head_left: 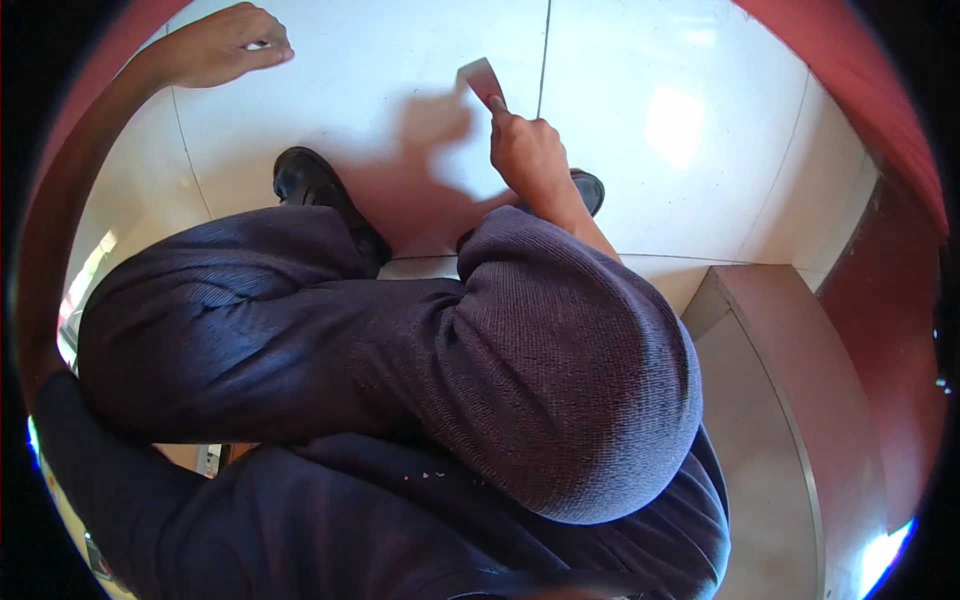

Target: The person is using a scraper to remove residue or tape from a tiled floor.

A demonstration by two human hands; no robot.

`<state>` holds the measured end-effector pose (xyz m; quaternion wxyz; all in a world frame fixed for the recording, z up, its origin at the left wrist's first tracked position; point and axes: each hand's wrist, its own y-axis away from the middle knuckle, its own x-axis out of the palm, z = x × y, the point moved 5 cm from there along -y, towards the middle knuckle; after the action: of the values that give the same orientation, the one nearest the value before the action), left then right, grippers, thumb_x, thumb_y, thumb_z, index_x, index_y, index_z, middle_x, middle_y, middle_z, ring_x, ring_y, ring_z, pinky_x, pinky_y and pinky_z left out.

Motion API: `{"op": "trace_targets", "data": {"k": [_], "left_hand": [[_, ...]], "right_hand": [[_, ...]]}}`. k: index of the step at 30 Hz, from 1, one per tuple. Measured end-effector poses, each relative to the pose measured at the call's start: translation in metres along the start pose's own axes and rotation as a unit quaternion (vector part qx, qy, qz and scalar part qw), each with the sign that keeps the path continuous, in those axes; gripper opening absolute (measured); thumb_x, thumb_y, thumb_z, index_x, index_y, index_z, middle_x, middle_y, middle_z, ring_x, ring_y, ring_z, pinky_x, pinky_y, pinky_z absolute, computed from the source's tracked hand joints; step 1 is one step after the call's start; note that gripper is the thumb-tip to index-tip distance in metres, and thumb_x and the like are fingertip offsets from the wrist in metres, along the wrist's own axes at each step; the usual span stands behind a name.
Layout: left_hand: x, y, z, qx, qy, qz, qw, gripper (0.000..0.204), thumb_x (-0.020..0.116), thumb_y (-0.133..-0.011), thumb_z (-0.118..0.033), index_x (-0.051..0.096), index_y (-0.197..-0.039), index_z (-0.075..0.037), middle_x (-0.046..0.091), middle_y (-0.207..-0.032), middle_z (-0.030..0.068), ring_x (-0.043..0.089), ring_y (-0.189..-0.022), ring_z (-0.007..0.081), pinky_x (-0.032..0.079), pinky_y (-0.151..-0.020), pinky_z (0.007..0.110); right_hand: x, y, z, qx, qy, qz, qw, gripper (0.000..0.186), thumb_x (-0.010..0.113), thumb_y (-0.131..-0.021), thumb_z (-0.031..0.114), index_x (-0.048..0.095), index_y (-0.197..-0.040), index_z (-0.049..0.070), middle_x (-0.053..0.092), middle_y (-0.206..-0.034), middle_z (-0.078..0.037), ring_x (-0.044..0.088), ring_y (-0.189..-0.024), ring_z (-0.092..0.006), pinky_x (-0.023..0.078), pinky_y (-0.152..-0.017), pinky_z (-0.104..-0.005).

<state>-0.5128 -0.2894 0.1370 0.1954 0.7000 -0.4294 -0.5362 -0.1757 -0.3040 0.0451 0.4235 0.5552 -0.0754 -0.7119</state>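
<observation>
So the flat scraper [482, 82] is sticking out over the shiny white floor [655, 50], pointing up and to the left, and I can't tell if its tip is touching the tiles. The right hand [530, 155] is gripping its near end, fingers wrapped closed and thumb lying along it. A soft shadow is falling on the floor just left of it. Over at the upper left, the left hand [232, 45] is hanging half-curled with a small gap showing by the thumb; can't tell if it's holding anything. Two black shoes are resting on the tiles, the left shoe [310, 182] showing more than the right shoe [590, 190], which is peeking out behind the right wrist. Dark ribbed trousers [570, 370] are filling the middle, knees bent.
</observation>
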Motion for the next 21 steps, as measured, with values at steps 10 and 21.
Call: {"op": "trace_targets", "data": {"k": [10, 21], "left_hand": [[0.076, -0.105, 0.007, -0.047, -0.047, 0.037, 0.997, 0.031, 0.061, -0.086, -0.026, 0.062, -0.076, 0.004, 0.062, -0.076, 0.019, 0.059, -0.075, 0.0347, 0.047, -0.069, 0.042], [0.08, -0.104, 0.005, -0.037, 0.028, -0.104, 0.994, 0.024, 0.069, -0.077, -0.023, 0.061, -0.09, -0.004, 0.063, -0.091, 0.0152, 0.06, -0.09, 0.0329, 0.047, -0.077, 0.044]], "right_hand": [[0.021, 0.011, 0.027, -0.114, 0.041, 0.089, 0.989, 0.058, 0.049, -0.085, 0.017, 0.033, -0.14, 0.025, 0.063, -0.075, -0.023, 0.064, -0.071, -0.0397, 0.053, -0.063, -0.0493], [0.011, -0.001, 0.05, -0.171, 0.119, 0.146, 0.967, 0.042, 0.047, -0.084, 0.011, 0.045, -0.126, 0.007, 0.064, -0.078, -0.021, 0.066, -0.076, -0.0365, 0.055, -0.067, -0.047]]}}
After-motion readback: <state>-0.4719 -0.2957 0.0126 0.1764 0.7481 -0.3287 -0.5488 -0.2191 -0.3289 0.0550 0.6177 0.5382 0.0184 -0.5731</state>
